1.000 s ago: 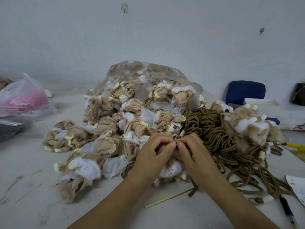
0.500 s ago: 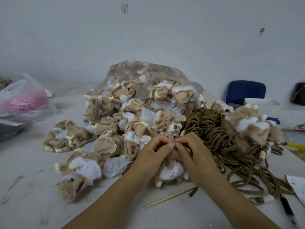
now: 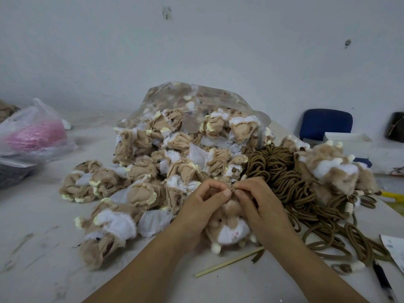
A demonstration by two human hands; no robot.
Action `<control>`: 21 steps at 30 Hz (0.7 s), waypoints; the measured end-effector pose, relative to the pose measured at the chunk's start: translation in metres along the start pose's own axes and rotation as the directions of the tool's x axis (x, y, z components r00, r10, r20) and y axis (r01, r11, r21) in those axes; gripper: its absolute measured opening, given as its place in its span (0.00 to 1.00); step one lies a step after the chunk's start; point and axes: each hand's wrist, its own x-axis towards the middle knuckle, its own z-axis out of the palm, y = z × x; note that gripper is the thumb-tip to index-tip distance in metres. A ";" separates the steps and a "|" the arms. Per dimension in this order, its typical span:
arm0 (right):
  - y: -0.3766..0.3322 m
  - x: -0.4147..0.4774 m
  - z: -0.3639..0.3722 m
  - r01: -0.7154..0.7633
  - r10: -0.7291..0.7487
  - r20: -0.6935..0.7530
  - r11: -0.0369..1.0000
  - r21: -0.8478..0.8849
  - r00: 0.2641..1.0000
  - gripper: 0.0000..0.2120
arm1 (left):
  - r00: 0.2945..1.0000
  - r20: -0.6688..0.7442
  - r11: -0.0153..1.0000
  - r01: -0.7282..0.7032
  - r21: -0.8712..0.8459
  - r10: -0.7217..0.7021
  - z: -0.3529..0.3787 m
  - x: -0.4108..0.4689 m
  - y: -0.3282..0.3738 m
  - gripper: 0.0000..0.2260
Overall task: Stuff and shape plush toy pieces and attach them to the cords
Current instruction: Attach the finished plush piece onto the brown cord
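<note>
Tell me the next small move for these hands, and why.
Probably draw the cord end snug into the top of the plush toy. The left hand and right hand both pinch the cord end there while the toy sits on the table between them, so the attachment looks unfinished.

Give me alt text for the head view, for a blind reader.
Left hand and right hand pinch a cord end atop a plush toy on a table. Behind it, plush pieces spill from a clear bag beside a cord tangle.
</note>
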 end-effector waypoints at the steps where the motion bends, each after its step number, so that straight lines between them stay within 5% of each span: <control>1: 0.001 -0.001 0.000 -0.026 0.026 0.003 0.999 0.021 1.000 0.06 | 1.000 0.003 1.000 -0.002 -0.013 0.002 0.000 0.000 0.000 0.09; 15: -0.003 -0.001 0.003 -0.037 0.038 -0.009 0.995 0.092 0.999 0.11 | 0.998 0.065 0.992 0.025 -0.127 -0.017 0.000 0.000 -0.001 0.06; 21: -0.003 -0.002 0.003 -0.062 0.059 0.034 0.994 0.092 0.998 0.12 | 0.999 -0.023 0.998 -0.046 0.037 0.047 -0.001 0.001 0.003 0.03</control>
